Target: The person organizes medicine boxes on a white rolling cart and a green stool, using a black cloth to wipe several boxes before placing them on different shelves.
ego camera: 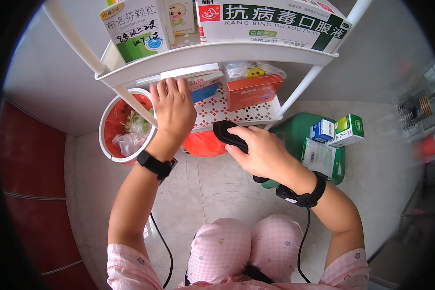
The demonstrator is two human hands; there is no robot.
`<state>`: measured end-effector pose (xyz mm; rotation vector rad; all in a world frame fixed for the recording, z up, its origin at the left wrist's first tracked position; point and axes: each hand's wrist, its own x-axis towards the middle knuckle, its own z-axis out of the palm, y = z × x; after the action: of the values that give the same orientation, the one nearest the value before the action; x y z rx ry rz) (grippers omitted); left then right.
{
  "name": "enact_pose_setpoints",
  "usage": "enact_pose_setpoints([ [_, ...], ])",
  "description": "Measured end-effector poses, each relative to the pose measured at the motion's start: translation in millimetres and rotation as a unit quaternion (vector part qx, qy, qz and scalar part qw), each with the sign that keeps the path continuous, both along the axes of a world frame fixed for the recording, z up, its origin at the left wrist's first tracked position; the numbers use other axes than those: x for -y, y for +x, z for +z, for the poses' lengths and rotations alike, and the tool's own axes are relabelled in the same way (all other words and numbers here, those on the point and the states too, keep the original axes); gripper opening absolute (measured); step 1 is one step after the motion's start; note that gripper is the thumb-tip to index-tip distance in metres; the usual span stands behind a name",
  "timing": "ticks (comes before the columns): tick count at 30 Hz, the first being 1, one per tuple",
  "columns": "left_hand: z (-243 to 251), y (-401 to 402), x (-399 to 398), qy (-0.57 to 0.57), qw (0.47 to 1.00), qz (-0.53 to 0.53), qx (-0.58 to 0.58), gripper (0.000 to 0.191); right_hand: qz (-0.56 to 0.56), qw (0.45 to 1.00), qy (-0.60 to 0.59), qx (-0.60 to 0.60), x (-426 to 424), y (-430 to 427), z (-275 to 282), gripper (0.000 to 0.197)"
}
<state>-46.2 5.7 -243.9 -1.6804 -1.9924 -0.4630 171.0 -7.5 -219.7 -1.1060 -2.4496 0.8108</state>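
Note:
My left hand is raised in front of the lower shelf of a white plastic rack, beside medicine boxes; its fingers point to the shelf, and their tips are partly hidden, so a hold cannot be told. My right hand grips a black padded item, perhaps a folded pouch, below the front edge of that shelf. An orange-red medicine box stands on the shelf, with a clear plastic bag behind it. Both wrists wear black straps with small devices.
On the upper shelf stand a green and white box and a large medicine carton. A white bin with a red liner is at the left. Below hangs a red bag. A green container carries small boxes and a packet.

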Motion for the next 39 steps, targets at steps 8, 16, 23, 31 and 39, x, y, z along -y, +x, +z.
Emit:
enact_pose_setpoints([
  [8,-12,-1,-22,-0.024,0.997,0.012,-0.069,0.059,0.008,1.000,-0.001,-0.005,-10,-4,-11,0.036],
  [16,-25,-19,-27,-0.074,0.997,-0.005,0.000,0.060,0.012,1.000,-0.001,-0.025,-15,3,-13,0.038],
  [23,-4,42,-17,0.034,0.975,-0.168,0.141,0.073,0.002,0.994,-0.012,-0.108,-9,60,-8,0.037],
  [31,-13,64,-23,-0.102,0.901,-0.185,0.380,0.048,-0.098,0.970,-0.056,-0.216,13,93,-10,0.034],
  [39,29,65,70,0.080,0.908,-0.317,0.261,0.043,0.015,0.901,0.353,-0.253,8,37,24,0.042],
])
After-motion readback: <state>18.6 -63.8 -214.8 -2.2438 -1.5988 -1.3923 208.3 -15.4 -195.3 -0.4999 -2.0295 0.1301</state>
